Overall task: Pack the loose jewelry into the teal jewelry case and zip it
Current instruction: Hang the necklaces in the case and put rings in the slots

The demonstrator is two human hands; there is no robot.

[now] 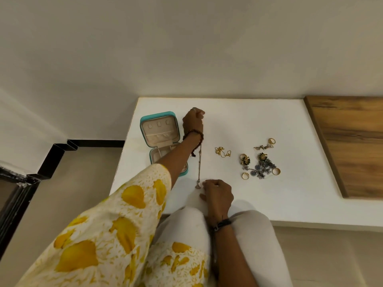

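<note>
The teal jewelry case (145, 121) lies open at the left of the white table, its beige lining showing; my left forearm hides part of its near half. My left hand (193, 121) is raised beside the case, closed on the top of a thin chain necklace (200, 162) that stretches toward me. My right hand (217, 193) pinches the pendant end low over the table. Loose jewelry lies to the right: a gold chain (222, 151), a pile of flower earrings (259, 166), gold rings (245, 175).
The white table (290, 125) stands against a plain wall. A wooden panel (352, 141) lies along its right side. More rings and earrings (267, 144) lie behind the pile. My knees press against the table's front edge.
</note>
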